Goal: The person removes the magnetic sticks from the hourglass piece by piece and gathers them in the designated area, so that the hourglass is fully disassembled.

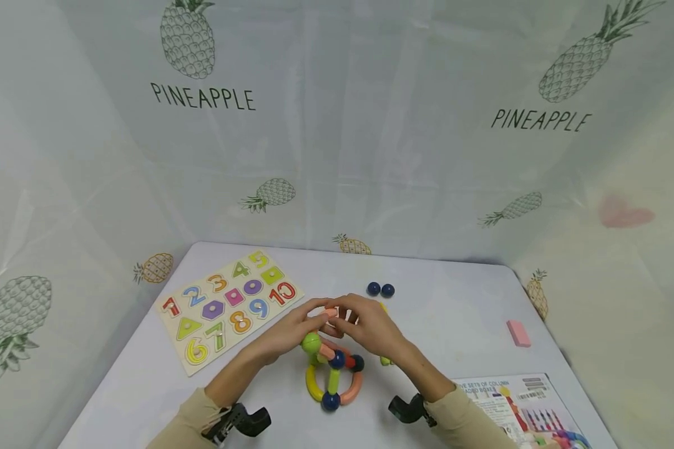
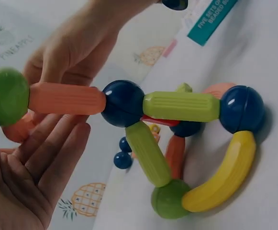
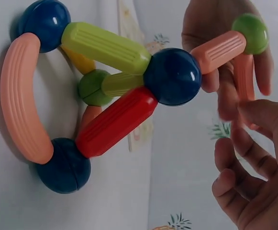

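My right hand (image 1: 371, 321) pinches a curved salmon magnetic stick (image 3: 244, 79) near its lower end, between thumb and finger. The stick's upper end meets a green ball (image 3: 250, 33), which sits on a straight salmon stick (image 2: 67, 99). That stick juts from a blue ball (image 2: 123, 103) at the top of a magnetic stick-and-ball frame. My left hand (image 1: 292, 330) is close around the green ball, its fingers fairly straight beside the salmon sticks. The frame's base has a yellow curved stick (image 2: 225, 177) and a salmon curved one (image 3: 21, 98); a red stick (image 3: 117, 122) slants upward.
A number-and-shape puzzle board (image 1: 230, 307) lies at the left. Two loose blue balls (image 1: 380, 289) sit at the back. A pink block (image 1: 518, 333) lies on the right of the white table (image 1: 444, 299), and a printed box (image 1: 525, 405) at front right.
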Available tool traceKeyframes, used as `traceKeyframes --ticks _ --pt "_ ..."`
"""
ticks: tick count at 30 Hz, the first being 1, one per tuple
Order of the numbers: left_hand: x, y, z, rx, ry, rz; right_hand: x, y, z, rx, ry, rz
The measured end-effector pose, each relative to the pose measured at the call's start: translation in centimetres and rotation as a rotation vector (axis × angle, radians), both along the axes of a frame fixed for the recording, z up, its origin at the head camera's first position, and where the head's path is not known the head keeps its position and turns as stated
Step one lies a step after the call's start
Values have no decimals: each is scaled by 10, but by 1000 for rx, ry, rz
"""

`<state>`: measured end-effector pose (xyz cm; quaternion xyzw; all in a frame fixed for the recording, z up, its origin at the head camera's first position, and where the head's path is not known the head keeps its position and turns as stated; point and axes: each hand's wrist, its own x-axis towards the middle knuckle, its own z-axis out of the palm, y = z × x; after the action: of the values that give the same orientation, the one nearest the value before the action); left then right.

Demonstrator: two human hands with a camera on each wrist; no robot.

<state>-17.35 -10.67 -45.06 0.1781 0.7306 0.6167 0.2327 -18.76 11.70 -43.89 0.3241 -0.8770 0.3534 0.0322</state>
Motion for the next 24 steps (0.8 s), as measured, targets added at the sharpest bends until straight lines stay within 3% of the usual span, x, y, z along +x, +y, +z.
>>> traceKeyframes --ticks 4,12,17,24 --pt "1 -1 2 61 -29 -28 -2 7 -1 -42 11 -70" --pt "0 -2 -5 126 30 -75 -1 24 0 -91 -85 -109" --pt "0 -2 -9 130 43 -37 0 31 -2 -98 -176 -55" --pt "1 -1 -9 80 64 4 0 35 -7 -204 -417 64"
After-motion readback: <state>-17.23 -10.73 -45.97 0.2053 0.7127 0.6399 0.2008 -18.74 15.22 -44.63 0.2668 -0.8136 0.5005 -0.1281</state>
